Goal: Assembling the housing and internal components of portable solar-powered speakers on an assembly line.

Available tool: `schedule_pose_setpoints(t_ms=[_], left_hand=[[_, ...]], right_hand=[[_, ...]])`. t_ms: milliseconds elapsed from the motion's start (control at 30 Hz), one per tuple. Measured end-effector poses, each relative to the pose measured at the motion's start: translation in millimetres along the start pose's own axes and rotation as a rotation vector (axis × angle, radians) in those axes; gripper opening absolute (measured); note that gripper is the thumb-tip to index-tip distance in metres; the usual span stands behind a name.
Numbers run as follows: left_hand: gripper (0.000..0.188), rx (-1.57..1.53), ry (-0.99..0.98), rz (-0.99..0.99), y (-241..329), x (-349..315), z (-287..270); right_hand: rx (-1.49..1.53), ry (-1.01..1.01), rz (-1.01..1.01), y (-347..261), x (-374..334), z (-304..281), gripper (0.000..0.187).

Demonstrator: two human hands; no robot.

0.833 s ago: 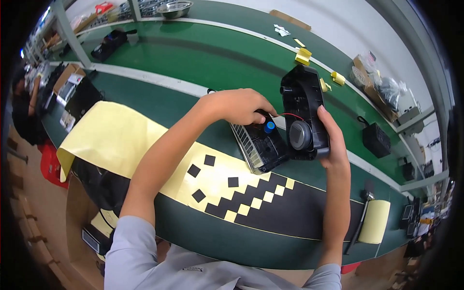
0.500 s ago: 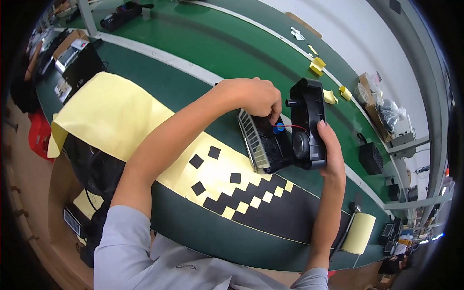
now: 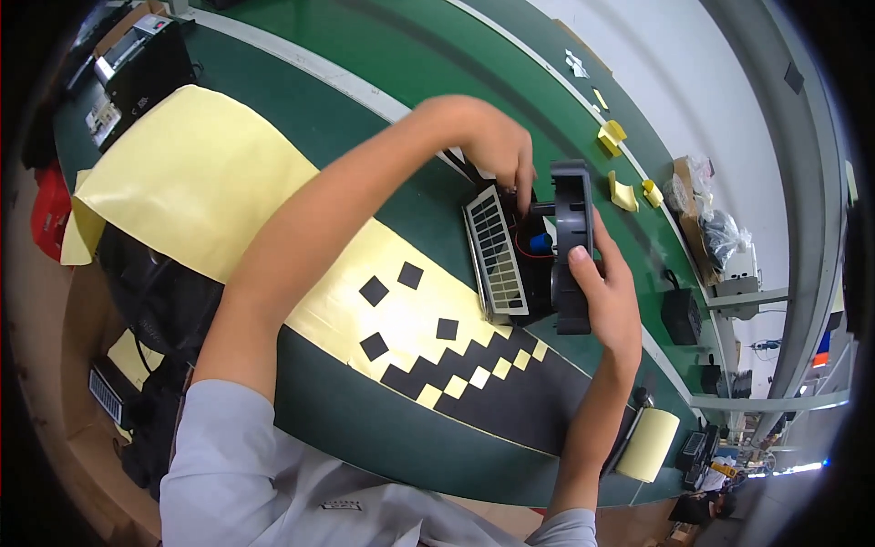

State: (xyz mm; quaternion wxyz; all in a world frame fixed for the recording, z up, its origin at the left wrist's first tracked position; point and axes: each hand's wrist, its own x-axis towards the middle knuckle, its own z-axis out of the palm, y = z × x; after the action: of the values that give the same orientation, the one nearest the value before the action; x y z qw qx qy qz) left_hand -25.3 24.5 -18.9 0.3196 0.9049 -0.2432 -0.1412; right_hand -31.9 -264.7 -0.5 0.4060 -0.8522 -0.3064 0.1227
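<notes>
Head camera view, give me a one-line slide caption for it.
Right hand holding a black shell beside a black housing with a gridded panel; left hand at the housing's far end.

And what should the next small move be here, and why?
Probably the left hand should tuck the red wire into the open housing: that hand reaches in there, and the wire loops across to the black cover in the right hand.
</notes>
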Motion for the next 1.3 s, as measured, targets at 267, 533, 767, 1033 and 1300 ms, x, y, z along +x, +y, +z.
schedule_pose_setpoints(t_ms=[267,533,767,1033,1300], left_hand=[[0.031,-0.003,0.256,-0.192,3,-32,-18],[0.032,0.07,0.104,-0.345,2,-32,-22],[0.035,0.085,0.07,-0.42,12,-36,-21],[0.042,0.169,0.031,-0.486,1,-32,-22],[0.042,0.145,0.02,-0.505,0,-24,-19]], right_hand=[[-0.347,-0.035,0.043,-31,0,17,0.082],[-0.575,-0.007,0.021,-39,2,31,0.086],[-0.633,-0.01,0.037,-47,1,35,0.086],[-0.675,0.009,0.014,-49,1,40,0.086],[-0.769,0.02,-0.035,-50,0,38,0.086]])
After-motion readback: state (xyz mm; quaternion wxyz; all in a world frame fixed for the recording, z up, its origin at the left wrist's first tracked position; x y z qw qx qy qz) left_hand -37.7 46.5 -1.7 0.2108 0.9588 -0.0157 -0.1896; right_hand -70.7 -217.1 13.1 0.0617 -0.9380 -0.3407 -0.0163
